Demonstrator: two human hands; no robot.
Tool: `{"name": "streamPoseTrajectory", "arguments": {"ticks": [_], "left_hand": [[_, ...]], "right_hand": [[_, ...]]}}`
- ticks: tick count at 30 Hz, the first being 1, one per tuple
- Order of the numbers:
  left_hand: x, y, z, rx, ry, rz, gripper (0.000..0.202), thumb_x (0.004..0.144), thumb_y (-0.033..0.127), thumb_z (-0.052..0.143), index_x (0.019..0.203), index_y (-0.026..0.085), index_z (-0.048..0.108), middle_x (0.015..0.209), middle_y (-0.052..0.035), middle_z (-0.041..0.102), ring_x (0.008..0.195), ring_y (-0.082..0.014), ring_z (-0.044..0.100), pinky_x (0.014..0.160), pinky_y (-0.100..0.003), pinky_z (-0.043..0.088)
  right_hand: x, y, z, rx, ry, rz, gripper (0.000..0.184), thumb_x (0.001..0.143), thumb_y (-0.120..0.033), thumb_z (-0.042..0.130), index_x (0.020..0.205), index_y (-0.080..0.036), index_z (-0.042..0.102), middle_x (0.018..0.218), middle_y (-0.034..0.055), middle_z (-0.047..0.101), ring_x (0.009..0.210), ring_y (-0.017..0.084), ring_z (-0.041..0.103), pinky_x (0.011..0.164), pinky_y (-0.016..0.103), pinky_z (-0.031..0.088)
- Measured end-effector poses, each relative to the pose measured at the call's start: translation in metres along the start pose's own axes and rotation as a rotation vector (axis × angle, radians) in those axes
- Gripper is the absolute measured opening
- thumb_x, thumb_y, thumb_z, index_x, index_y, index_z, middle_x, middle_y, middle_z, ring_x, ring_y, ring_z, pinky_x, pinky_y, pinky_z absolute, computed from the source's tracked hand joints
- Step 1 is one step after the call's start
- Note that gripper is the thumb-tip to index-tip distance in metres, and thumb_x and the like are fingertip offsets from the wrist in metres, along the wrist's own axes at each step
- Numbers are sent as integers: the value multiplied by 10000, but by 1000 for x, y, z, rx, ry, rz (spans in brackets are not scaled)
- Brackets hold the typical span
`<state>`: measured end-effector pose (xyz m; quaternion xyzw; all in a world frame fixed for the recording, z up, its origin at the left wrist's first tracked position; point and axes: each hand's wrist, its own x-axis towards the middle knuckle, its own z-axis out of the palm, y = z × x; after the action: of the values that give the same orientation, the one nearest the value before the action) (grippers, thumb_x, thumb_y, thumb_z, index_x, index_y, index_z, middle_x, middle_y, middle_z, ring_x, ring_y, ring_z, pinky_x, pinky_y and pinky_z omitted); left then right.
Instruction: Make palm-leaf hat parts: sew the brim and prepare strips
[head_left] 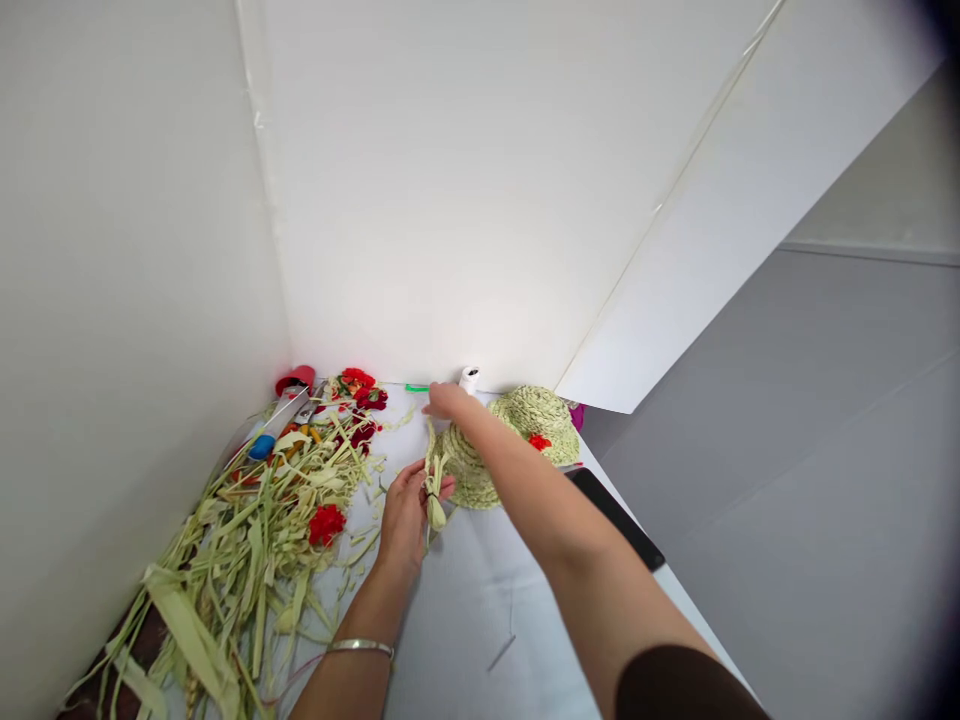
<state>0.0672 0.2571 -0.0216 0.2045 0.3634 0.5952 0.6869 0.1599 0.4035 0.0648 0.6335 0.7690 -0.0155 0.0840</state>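
Head view: the left hand (405, 515) pinches a narrow bundle of pale green leaf strips (434, 490) just in front of a woven straw hat (510, 450). The right hand (448, 402) hovers at the bundle's top, its grip impossible to tell. Shredded leaf scraps (262, 530) lie left of the hat.

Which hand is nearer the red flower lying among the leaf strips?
Left. The left hand is just right of the red flower; the right hand is farther off, beyond it and to its right.
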Motion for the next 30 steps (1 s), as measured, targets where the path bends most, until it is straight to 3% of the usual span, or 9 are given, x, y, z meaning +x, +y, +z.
{"name": "streamPoseTrajectory", "arguments": {"ticks": [2, 6, 10, 14, 19, 22, 26, 28, 30], "left_hand": [[1, 2, -2, -6, 13, -2, 124, 792, 107, 562, 904, 150, 597, 734, -40, 704, 701, -180, 724, 694, -310, 592], [0, 2, -7, -10, 48, -4, 112, 785, 84, 548, 868, 137, 602, 676, -23, 683, 593, -144, 698, 650, -277, 585], [-2, 1, -10, -5, 53, 11, 106, 763, 69, 546, 819, 128, 614, 659, -9, 668, 532, -119, 665, 607, -254, 576], [-2, 5, -12, 7, 23, 27, 69, 739, 67, 583, 761, 125, 613, 681, -19, 680, 559, -129, 674, 639, -264, 577], [-1, 10, -16, 27, 33, 44, 70, 752, 69, 606, 799, 117, 629, 723, -43, 700, 597, -123, 682, 659, -246, 562], [-3, 12, -18, 56, 23, 43, 106, 719, 62, 655, 812, 111, 654, 729, -46, 708, 605, -105, 666, 637, -207, 532], [-7, 14, -18, 109, -22, 45, 178, 640, 103, 730, 813, 103, 684, 711, -38, 711, 606, -100, 635, 608, -192, 491], [-8, 14, -18, 139, -57, 46, 221, 606, 145, 755, 814, 101, 691, 712, -37, 712, 623, -111, 629, 619, -208, 486], [-9, 12, -19, 176, -90, 50, 266, 579, 189, 778, 817, 106, 691, 716, -36, 711, 651, -127, 631, 652, -231, 488]], "right_hand": [[-23, 20, -3, 60, 27, 26, 482, 923, -426, 548, 1316, -158, 473, 1279, 134, 539, 1121, 267, 560, 929, 468, 471], [-83, 56, 8, 179, 16, 42, 956, 795, -631, 590, 1503, -150, 163, 1456, 233, 358, 1317, 359, 399, 1004, 440, 391], [-122, 57, 24, 270, -19, -15, 1037, 743, -616, 635, 1522, -171, 115, 1508, 199, 282, 1373, 325, 331, 1046, 387, 352], [-128, 44, 20, 311, -7, -71, 1088, 684, -599, 684, 1520, -173, 135, 1515, 180, 261, 1383, 340, 294, 1077, 406, 324], [-129, 61, -4, 344, 2, -30, 1019, 589, -447, 806, 1460, -201, 339, 1466, 175, 367, 1326, 384, 367, 1054, 454, 346], [-139, 63, -6, 390, 104, 35, 917, 569, -351, 838, 1384, -186, 452, 1436, 188, 408, 1323, 407, 358, 1039, 486, 343], [-154, 28, 20, 530, 350, 79, 419, 919, -386, 499, 1286, -185, 526, 1312, 137, 540, 1225, 245, 490, 1017, 347, 357], [-156, 2, 43, 626, 415, 114, 362, 949, -393, 445, 1184, -157, 586, 1161, 125, 629, 1063, 208, 584, 910, 298, 414], [-156, -20, 66, 723, 443, 147, 322, 908, -403, 525, 1055, -139, 636, 989, 101, 679, 904, 195, 620, 788, 276, 437]]}}
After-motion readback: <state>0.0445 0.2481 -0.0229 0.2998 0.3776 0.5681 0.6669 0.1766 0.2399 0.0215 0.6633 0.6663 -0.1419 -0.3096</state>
